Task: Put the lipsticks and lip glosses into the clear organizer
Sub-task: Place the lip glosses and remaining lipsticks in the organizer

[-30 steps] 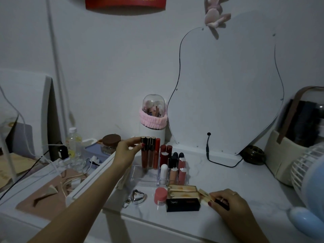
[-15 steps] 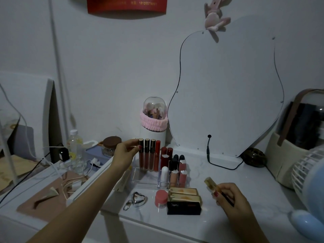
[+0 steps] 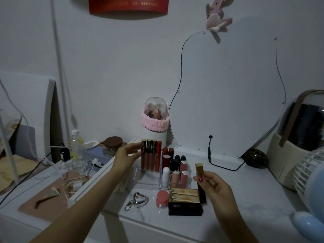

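Observation:
The clear organizer (image 3: pixel 147 181) stands on the white tabletop with several upright lip glosses (image 3: pixel 149 155) at its back left and several lipsticks (image 3: pixel 175 165) at its right. My left hand (image 3: pixel 126 156) rests with fingers spread against the leftmost gloss tube, not gripping it. My right hand (image 3: pixel 214 187) holds a gold-capped lipstick (image 3: pixel 199 170) upright just right of the organizer. Two gold lipsticks (image 3: pixel 185 194) and a black box (image 3: pixel 185 208) lie in front of the organizer.
A pink-capped jar (image 3: pixel 162 199) and a silver heart keychain (image 3: pixel 138 201) lie near the front edge. A domed brush holder (image 3: pixel 155 123) and a mirror (image 3: pixel 228 95) stand behind. A fan (image 3: pixel 312 174) and a bag (image 3: pixel 291 155) are at right, with cables and a bottle (image 3: pixel 75 148) at left.
My right hand lifted the gold-capped lipstick off the table and raised it upright beside the organizer. My left hand stayed at the gloss tubes.

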